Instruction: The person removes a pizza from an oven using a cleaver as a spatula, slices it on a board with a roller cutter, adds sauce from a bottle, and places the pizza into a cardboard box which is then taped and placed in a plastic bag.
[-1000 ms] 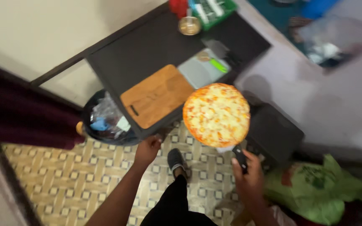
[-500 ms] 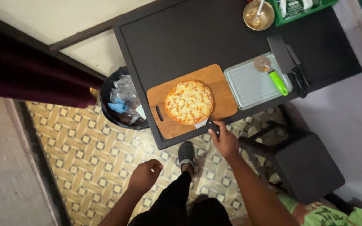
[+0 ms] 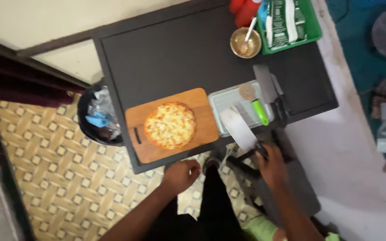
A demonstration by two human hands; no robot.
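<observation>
A round cheese pizza [image 3: 170,125] lies on a wooden cutting board [image 3: 202,107] at the near edge of a black table [image 3: 166,58]. My right hand [image 3: 271,163] is closed on the dark handle of a wide metal spatula [image 3: 238,128], whose bare blade is lifted over the table's front edge, to the right of the board. My left hand [image 3: 180,175] hangs just below the table edge, fingers curled, holding nothing.
A grey tray [image 3: 223,99] right of the board carries a green-handled tool [image 3: 260,112], with a cleaver [image 3: 266,85] beside it. Farther back are a metal bowl with a spoon [image 3: 245,42], red bottles [image 3: 243,9] and a green basket [image 3: 311,27]. A black bin [image 3: 97,116] stands left.
The pizza went from the raised spatula onto the cutting board. My right hand then drew the empty spatula out to the right. My left hand moved closer to the table edge.
</observation>
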